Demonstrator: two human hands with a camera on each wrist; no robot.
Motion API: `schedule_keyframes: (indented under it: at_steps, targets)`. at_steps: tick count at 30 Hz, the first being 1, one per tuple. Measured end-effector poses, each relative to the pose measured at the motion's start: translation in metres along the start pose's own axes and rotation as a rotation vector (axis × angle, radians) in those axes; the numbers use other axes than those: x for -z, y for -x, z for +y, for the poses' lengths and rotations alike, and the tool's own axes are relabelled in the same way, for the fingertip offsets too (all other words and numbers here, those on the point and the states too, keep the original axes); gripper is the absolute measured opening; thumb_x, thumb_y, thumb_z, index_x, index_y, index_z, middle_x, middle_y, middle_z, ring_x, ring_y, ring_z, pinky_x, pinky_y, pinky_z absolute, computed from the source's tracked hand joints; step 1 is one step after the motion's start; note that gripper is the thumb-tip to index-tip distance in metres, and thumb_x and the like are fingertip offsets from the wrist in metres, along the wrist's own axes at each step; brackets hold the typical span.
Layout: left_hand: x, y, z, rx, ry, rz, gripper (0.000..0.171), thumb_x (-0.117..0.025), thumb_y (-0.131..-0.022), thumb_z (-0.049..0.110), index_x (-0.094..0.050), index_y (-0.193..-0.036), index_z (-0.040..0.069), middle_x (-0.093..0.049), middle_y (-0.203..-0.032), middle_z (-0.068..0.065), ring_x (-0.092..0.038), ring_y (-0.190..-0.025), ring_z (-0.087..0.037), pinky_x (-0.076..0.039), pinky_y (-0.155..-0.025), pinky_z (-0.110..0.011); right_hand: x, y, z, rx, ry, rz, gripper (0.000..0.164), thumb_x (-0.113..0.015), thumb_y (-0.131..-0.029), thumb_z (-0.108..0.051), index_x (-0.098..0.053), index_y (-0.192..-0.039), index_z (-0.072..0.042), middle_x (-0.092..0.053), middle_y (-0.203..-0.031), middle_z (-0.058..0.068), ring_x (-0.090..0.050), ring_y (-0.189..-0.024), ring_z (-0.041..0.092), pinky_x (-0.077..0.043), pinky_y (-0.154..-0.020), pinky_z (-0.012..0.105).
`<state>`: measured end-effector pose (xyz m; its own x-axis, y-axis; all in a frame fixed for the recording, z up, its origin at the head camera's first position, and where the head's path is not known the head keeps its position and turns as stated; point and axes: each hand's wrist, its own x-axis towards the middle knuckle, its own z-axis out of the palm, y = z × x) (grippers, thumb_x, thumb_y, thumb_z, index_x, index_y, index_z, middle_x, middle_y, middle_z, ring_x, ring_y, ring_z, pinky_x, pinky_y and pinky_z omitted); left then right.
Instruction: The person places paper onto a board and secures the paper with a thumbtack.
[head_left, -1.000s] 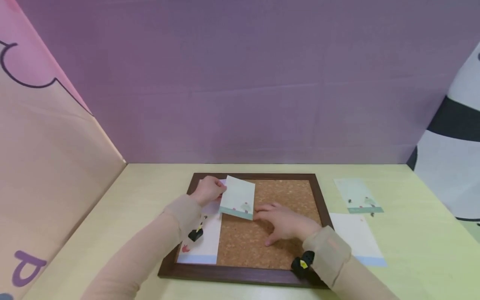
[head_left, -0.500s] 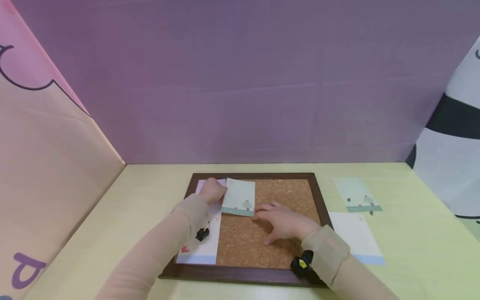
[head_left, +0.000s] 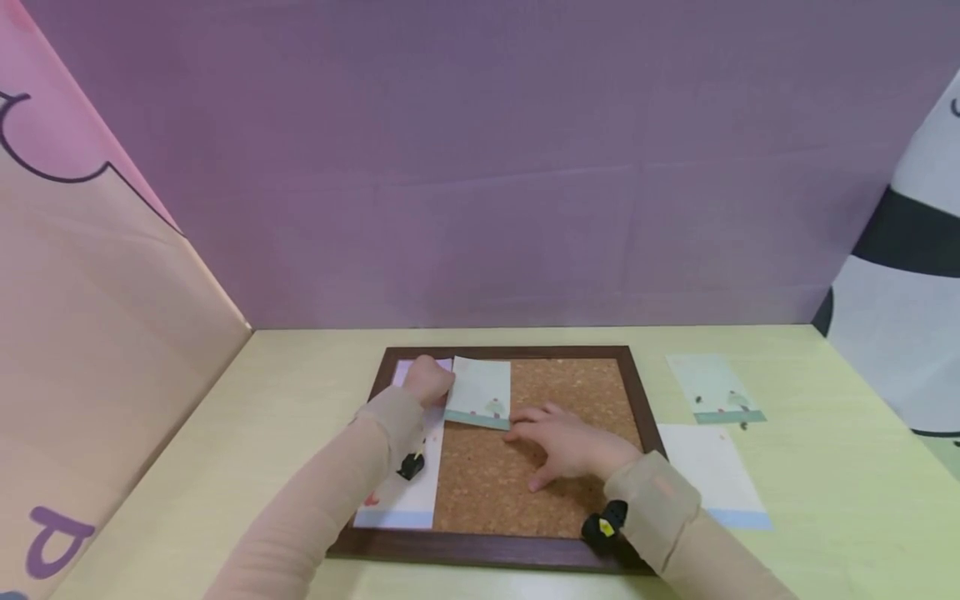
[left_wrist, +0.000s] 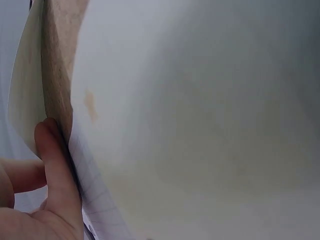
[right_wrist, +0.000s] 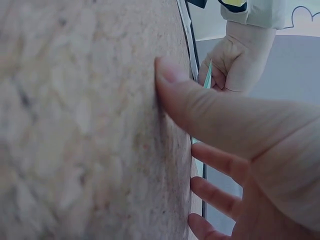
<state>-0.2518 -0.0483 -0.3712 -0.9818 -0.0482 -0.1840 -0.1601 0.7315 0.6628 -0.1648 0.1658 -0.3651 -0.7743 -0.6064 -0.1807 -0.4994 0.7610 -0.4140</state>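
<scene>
My left hand pinches the left edge of a small sheet of notepaper with a green band and a tree print. This sheet lies over the upper part of a framed corkboard, its lower edge slightly lifted. In the left wrist view, thumb and finger meet at the sheet's curved edge. My right hand rests on the cork with fingers spread, its fingertips right at the sheet's lower right corner. A longer sheet with a blue band lies along the board's left side, partly hidden under my left arm.
Right of the board lie another tree-print sheet and a blue-banded sheet on the pale table. The dark wooden frame borders the cork. A purple cloth stands behind the table.
The tilted notepaper has come down toward the cork and straightened, with its left edge along the longer sheet. My left hand has shifted slightly right and down; my right hand has barely moved.
</scene>
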Motion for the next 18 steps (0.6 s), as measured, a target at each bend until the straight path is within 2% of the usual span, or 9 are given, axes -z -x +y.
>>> schedule_keyframes:
  at_steps: [3,9,15,18]
  targets:
    - [-0.0004,-0.0003,0.0005,0.014,0.006,0.003,0.032,-0.051,-0.081,0.006,-0.062,-0.104,-0.012,-0.066,-0.100,-0.022,-0.061,-0.085,-0.026,-0.051,-0.082,-0.034,-0.0013,-0.0007,0.0016,0.003,-0.001,0.000,0.061,-0.080,-0.074,-0.024,-0.056,-0.130,-0.015,-0.041,-0.145,0.010,-0.032,-0.133,0.037,-0.027,-0.107,0.060]
    - [-0.0029,-0.0060,-0.0013,0.029,0.047,-0.008,0.034,-0.047,-0.075,0.001,-0.061,-0.103,-0.013,-0.064,-0.091,-0.019,-0.054,-0.069,-0.021,-0.044,-0.055,-0.023,-0.0014,-0.0004,0.0012,-0.018,-0.007,-0.009,0.062,-0.080,-0.074,-0.025,-0.055,-0.131,-0.016,-0.039,-0.147,0.009,-0.030,-0.134,0.037,-0.025,-0.108,0.059]
    - [-0.0051,-0.0072,0.0004,0.043,0.111,-0.048,0.043,-0.046,-0.081,0.003,-0.053,-0.120,-0.013,-0.061,-0.086,-0.014,-0.054,-0.063,-0.016,-0.049,-0.053,-0.023,0.0015,0.0030,-0.0043,-0.064,-0.036,-0.005,0.072,-0.080,-0.073,-0.025,-0.048,-0.138,-0.017,-0.031,-0.151,0.012,-0.025,-0.139,0.037,-0.023,-0.110,0.059]
    - [-0.0055,-0.0061,0.0032,0.031,0.069,-0.059,0.037,-0.045,-0.081,0.002,-0.058,-0.112,-0.012,-0.060,-0.072,-0.010,-0.050,-0.053,-0.014,-0.045,-0.049,-0.022,0.0024,0.0041,-0.0049,-0.052,-0.055,0.004,0.075,-0.080,-0.073,-0.024,-0.045,-0.140,-0.017,-0.027,-0.153,0.016,-0.023,-0.140,0.039,-0.022,-0.110,0.060]
